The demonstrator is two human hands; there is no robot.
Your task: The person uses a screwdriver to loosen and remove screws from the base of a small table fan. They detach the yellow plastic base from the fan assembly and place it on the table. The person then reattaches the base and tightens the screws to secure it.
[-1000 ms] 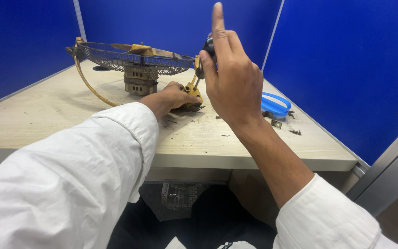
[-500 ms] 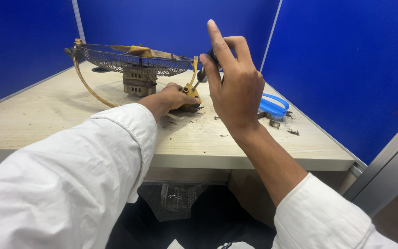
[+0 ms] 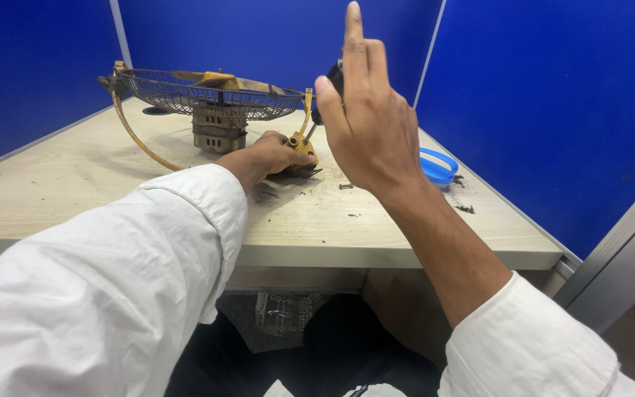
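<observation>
My left hand (image 3: pixel 272 153) rests on the wooden table (image 3: pixel 75 191) and grips a small yellow fan part (image 3: pixel 300 147) with a dark base. My right hand (image 3: pixel 367 121) is raised above it, fingers curled round the black handle of a screwdriver (image 3: pixel 330 82) whose thin shaft slants down to the yellow part; the index finger points straight up. Behind them stands a dismantled fan: a wire guard (image 3: pixel 200 95) lying flat over a dirty motor block (image 3: pixel 218 132), with a yellow curved arm (image 3: pixel 135 140).
A blue plastic lid (image 3: pixel 439 167) lies at the table's right side, with a loose screw (image 3: pixel 345 186) and dark debris (image 3: pixel 464 208) near it. Blue partition walls (image 3: pixel 553 95) enclose the table on three sides. A grey frame post (image 3: pixel 619 257) stands at the right.
My right hand dipped lower half a second ago and has risen again, index finger upright. The left hand and the yellow part have stayed put.
</observation>
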